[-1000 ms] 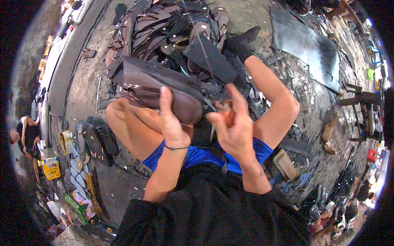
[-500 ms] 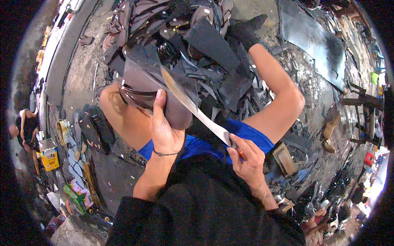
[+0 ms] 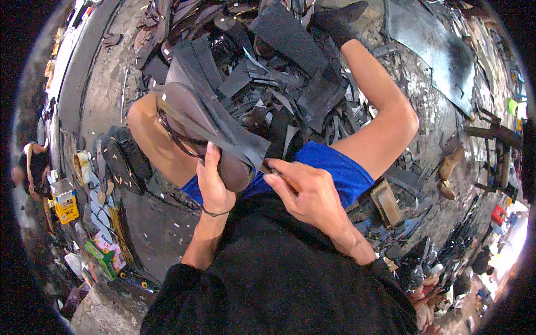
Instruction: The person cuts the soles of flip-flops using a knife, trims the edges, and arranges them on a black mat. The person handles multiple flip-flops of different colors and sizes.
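Note:
My left hand (image 3: 215, 187) grips a dark brown sandal (image 3: 187, 106) by its heel end, the thumb lying on top. A shiny dark strap (image 3: 178, 137) crosses the sandal. Along its right side stands a flap of grey sheet material (image 3: 226, 125), wider than the sole. My right hand (image 3: 310, 192) is closed around the handle of a knife (image 3: 291, 182), close to the flap's lower corner. Most of the blade is hidden, apparently behind the flap, so I cannot tell where its edge touches.
Black sheet offcuts (image 3: 279, 89) lie heaped between my legs, with several brown sandals beyond. Dark sandals (image 3: 123, 162) and a yellow box (image 3: 66, 204) sit at the left. To the right are a large grey sheet (image 3: 432, 44), a rectangular block (image 3: 386, 202) and a dark stand (image 3: 494, 134).
My right hand has moved left and up toward the sandal, and the long blade, plainly visible before, is now mostly hidden. The grey flap now stands out beside the sole. The sandal has turned slightly.

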A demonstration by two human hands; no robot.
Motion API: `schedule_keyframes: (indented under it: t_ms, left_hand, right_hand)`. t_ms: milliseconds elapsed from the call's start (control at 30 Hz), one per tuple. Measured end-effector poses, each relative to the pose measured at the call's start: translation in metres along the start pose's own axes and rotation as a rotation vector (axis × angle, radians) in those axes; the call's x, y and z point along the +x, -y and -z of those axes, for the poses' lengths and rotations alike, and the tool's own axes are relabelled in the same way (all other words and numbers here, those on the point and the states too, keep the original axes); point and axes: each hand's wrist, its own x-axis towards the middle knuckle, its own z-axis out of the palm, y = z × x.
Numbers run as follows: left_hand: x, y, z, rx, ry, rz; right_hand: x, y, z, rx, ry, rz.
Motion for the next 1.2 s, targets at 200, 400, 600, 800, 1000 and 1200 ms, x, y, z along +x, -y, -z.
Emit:
schedule_keyframes:
  t_ms: [200,400,600,800,1000,1200]
  left_hand:
    - [-0.003,-0.007,0.004,0.100,0.071,-0.009]
    - [-0.005,-0.007,0.011,0.054,0.040,0.044]
    - [-0.005,-0.018,-0.007,-0.110,-0.105,0.170]
    - [-0.014,-0.020,0.009,-0.045,-0.086,0.201]
    - [-0.044,-0.005,0.038,0.248,-0.008,0.209]
    - [-0.038,-0.007,0.077,0.574,0.335,0.197]
  right_hand:
    - [-0.006,0.002,-0.001,0.019,0.035,-0.025]
    - [-0.007,-0.007,-0.009,0.008,0.048,-0.096]
    - [0.051,-0.018,-0.051,0.053,-0.079,0.071]
    - [0.112,-0.031,-0.075,0.159,0.019,0.125]
    - [0.226,-0.091,-0.150,0.217,-0.051,-0.132]
    - [0.126,-0.026,-0.069,0.475,0.216,-0.132]
